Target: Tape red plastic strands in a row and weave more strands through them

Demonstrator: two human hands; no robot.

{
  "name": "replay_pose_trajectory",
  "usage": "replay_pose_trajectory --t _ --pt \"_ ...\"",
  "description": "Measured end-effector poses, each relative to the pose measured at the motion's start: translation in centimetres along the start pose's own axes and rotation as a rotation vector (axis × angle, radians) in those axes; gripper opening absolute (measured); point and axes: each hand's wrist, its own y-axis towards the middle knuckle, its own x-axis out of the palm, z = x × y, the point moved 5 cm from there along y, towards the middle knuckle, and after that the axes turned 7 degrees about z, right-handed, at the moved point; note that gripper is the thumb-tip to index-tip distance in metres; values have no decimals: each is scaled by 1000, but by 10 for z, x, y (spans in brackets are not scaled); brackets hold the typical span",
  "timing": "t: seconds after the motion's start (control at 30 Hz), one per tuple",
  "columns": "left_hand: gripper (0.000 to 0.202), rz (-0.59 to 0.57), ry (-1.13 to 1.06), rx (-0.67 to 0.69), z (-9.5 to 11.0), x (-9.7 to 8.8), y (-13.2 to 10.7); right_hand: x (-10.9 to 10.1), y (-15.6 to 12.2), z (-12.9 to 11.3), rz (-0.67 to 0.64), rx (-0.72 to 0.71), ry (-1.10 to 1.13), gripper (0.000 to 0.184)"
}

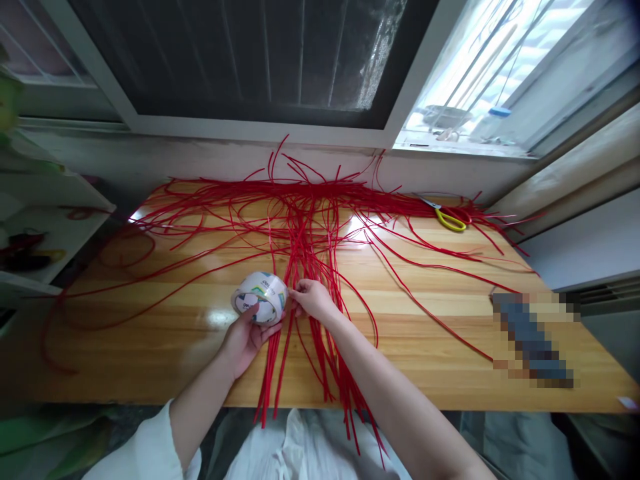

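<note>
My left hand (pixel 249 342) is closed on a wide roll of clear tape (pixel 265 288), thumb inside its core and fingers beneath. Close by on the right, my right hand (pixel 311 300) pinches at the roll's edge, over the red cords. What sits between its fingertips is too small to make out. Many long red cords (pixel 305 233) fan out from a thick bundle and run under both hands toward the table's front edge, where several ends hang over.
Scissors with yellow and red handles (pixel 450 219) lie on the cords at the back right. A blurred-out dark object (pixel 530 337) rests at the right of the wooden table (pixel 430 320). Behind the table stands a window (pixel 260 123); white shelves (pixel 60 233) are at the left.
</note>
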Motion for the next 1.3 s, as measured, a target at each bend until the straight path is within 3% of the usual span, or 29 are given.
replay_pose_trajectory --t 0.4,0.9,1.3 --pt "30 28 -4 14 1 0 1 -3 3 -13 147 -74 -254 16" --pt "31 25 -17 11 0 -1 1 -8 2 -19 56 -76 -339 21" --pt "31 44 -32 16 0 -2 2 -5 1 -17 177 -62 -475 22"
